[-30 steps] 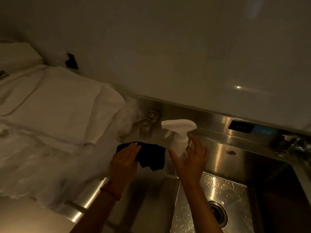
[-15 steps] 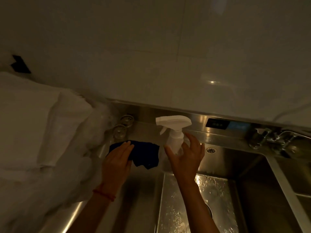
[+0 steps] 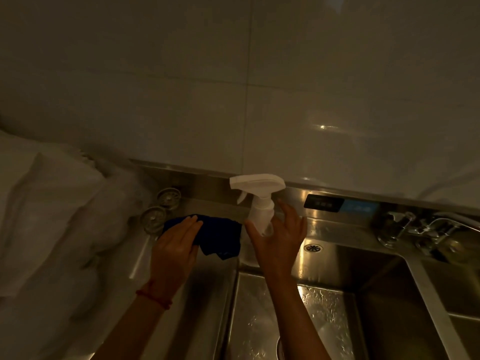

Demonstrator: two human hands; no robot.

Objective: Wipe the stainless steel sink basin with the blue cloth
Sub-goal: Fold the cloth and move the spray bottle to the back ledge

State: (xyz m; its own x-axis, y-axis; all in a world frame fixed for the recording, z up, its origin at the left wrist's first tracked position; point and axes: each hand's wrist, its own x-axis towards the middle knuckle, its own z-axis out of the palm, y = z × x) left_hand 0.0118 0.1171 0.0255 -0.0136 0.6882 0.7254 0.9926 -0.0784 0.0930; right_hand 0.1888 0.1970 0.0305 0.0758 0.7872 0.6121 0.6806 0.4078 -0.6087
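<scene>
Our left hand [image 3: 176, 245] lies flat with straight fingers on the blue cloth [image 3: 218, 236], which sits bunched on the steel counter [image 3: 181, 294] just left of the sink basin's [image 3: 324, 320] back-left corner. Our right hand [image 3: 279, 240] is spread wide around the white spray bottle [image 3: 259, 203], apparently not gripping it yet. A careless nudge could tip the upright bottle, nozzle pointing left, into the wet basin. The cloth's long axis runs along the counter's back edge, one corner drooping toward the basin rim.
</scene>
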